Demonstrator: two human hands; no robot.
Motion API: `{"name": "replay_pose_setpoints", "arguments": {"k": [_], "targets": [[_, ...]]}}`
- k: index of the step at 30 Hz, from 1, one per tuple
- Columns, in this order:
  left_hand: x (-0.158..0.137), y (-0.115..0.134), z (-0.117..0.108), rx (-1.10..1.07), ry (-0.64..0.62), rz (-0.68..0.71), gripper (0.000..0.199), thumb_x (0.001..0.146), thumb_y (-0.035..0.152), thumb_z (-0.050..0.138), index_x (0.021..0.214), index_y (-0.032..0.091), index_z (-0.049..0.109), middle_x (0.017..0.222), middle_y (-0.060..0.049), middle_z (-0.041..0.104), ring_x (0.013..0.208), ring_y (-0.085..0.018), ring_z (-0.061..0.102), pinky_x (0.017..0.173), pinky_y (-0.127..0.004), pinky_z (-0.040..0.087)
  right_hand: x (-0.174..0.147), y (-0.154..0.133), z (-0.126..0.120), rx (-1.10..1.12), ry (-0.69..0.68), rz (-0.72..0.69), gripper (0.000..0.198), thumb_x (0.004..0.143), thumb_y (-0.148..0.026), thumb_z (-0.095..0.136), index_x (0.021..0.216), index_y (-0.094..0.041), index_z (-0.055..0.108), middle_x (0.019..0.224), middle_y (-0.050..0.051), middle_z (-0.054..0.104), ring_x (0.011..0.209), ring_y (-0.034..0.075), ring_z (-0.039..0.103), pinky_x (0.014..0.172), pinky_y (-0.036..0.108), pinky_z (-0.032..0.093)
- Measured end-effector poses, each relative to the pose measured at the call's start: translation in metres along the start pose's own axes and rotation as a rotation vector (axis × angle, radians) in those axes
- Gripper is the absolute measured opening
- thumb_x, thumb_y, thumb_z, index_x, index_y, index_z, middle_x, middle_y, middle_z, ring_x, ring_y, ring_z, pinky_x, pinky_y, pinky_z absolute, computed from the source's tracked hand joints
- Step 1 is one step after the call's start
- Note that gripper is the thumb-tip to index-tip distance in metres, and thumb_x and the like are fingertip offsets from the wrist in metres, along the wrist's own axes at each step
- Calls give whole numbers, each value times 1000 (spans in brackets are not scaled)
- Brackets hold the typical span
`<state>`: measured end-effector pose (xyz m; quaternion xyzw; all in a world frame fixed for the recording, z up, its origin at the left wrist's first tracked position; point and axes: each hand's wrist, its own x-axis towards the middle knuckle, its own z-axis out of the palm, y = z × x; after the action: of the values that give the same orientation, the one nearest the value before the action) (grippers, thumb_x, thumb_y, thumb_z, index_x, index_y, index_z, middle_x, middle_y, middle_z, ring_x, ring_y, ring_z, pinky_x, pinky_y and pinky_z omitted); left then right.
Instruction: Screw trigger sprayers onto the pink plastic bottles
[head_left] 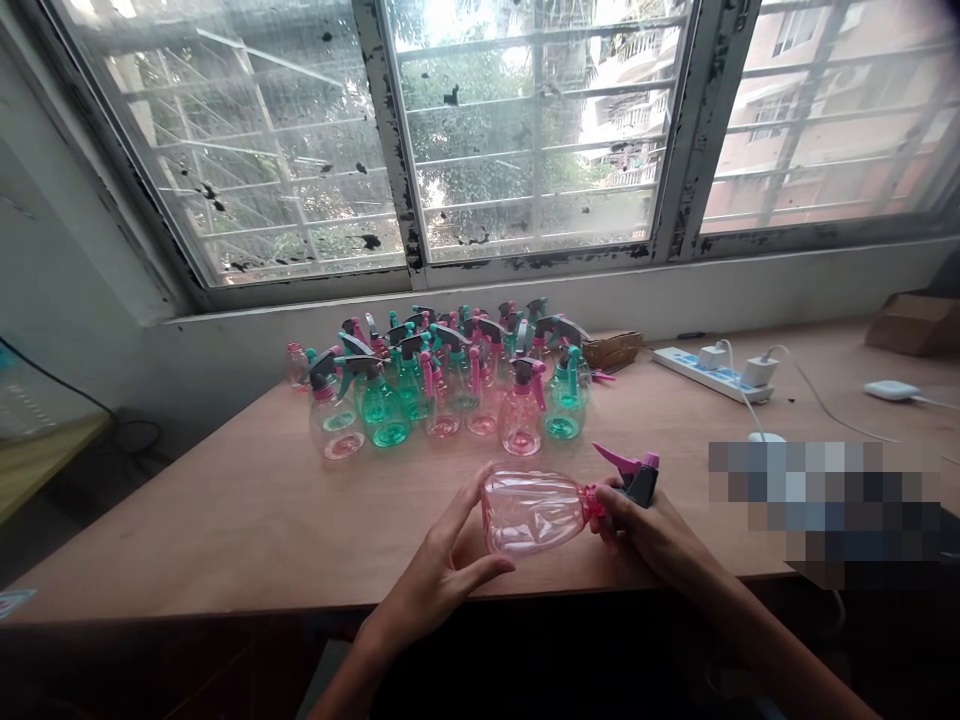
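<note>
A clear pink spray bottle (pixel 534 512) lies on its side in the air between my hands, above the table's near edge. My left hand (pixel 450 560) cups its base, with the thumb below and the fingers behind. At the neck, the fingers of my right hand (pixel 630 515) are closed round the pink collar. The black and pink trigger head (pixel 637 475) sticks up past that hand, its pink lever pointing left. Whether the head is fully screwed on cannot be seen. Beyond my hands stand several pink and green spray bottles (pixel 521 415), upright and close together.
The wooden table (pixel 262 520) runs under a barred window. A power strip (pixel 712 375) with white plugs and cables lies at the right, near a white adapter (pixel 891 390). Brown cardboard (pixel 613 350) rests behind the bottles, and a cardboard box (pixel 915 322) sits far right.
</note>
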<state>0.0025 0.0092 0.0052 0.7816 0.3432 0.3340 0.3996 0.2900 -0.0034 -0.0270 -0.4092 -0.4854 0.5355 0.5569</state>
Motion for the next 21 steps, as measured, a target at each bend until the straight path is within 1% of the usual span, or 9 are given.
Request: {"name": "replay_pose_setpoints", "arguments": {"k": [2, 5, 7, 10, 12, 15, 17, 19, 21], "targets": [[-1, -2, 1, 17, 7, 0, 79, 93, 39, 68, 158, 43, 23, 169, 0, 26, 156, -28, 22, 129, -48, 18, -1, 0, 0, 17, -14, 17, 44, 85, -58, 74, 77, -17, 61, 64, 2, 68, 46, 11, 55, 47, 23, 37], [-3, -6, 2, -17, 35, 4, 81, 93, 39, 69, 158, 46, 21, 169, 0, 27, 155, -28, 27, 127, -48, 24, -2, -1, 0, 10, -66, 20, 44, 84, -57, 76, 75, -16, 62, 65, 3, 69, 46, 12, 56, 47, 23, 39], [-4, -6, 2, -42, 37, 16, 83, 89, 40, 74, 157, 43, 25, 167, -2, 30, 154, -30, 28, 126, -48, 26, -2, -2, 0, -9, -65, 4, 44, 85, -57, 75, 75, -16, 62, 65, 3, 69, 46, 12, 57, 48, 23, 38], [-2, -1, 1, -73, 22, 41, 75, 92, 41, 70, 156, 37, 31, 163, -6, 37, 151, -32, 34, 124, -48, 32, -1, 0, -2, -29, -22, -9, 42, 87, -56, 74, 78, -16, 62, 65, 3, 70, 45, 11, 57, 48, 23, 37], [-1, 2, 0, -53, 4, 44, 74, 92, 39, 70, 156, 36, 33, 164, -7, 37, 150, -33, 37, 123, -49, 35, 1, 1, -2, -19, -19, -7, 41, 87, -55, 74, 79, -16, 61, 65, 2, 70, 45, 10, 57, 48, 23, 36], [0, 1, 1, -2, 13, 71, 78, 88, 34, 75, 155, 38, 35, 167, -5, 31, 152, -33, 33, 124, -49, 33, 2, 3, -3, 4, -44, -4, 42, 88, -55, 73, 78, -16, 61, 66, 3, 70, 45, 11, 57, 47, 23, 34], [-2, -2, 2, 14, 26, 86, 74, 91, 31, 73, 153, 40, 35, 168, -4, 28, 153, -31, 31, 125, -50, 30, 2, 3, -3, 7, -49, -1, 41, 89, -54, 72, 79, -16, 62, 67, 4, 71, 45, 10, 57, 47, 23, 34], [-3, -5, 4, 22, 23, 85, 70, 92, 28, 71, 152, 40, 35, 169, -5, 26, 153, -31, 30, 125, -51, 28, 2, 3, -3, 4, -55, -3, 40, 90, -53, 72, 79, -16, 63, 68, 4, 71, 45, 10, 57, 47, 23, 34], [-4, -4, 5, 26, 18, 74, 75, 91, 29, 73, 153, 38, 32, 169, -7, 25, 153, -32, 30, 126, -52, 27, 1, 2, -3, -13, -70, -12, 40, 90, -53, 72, 78, -15, 64, 69, 4, 70, 46, 11, 58, 47, 23, 36]]}}
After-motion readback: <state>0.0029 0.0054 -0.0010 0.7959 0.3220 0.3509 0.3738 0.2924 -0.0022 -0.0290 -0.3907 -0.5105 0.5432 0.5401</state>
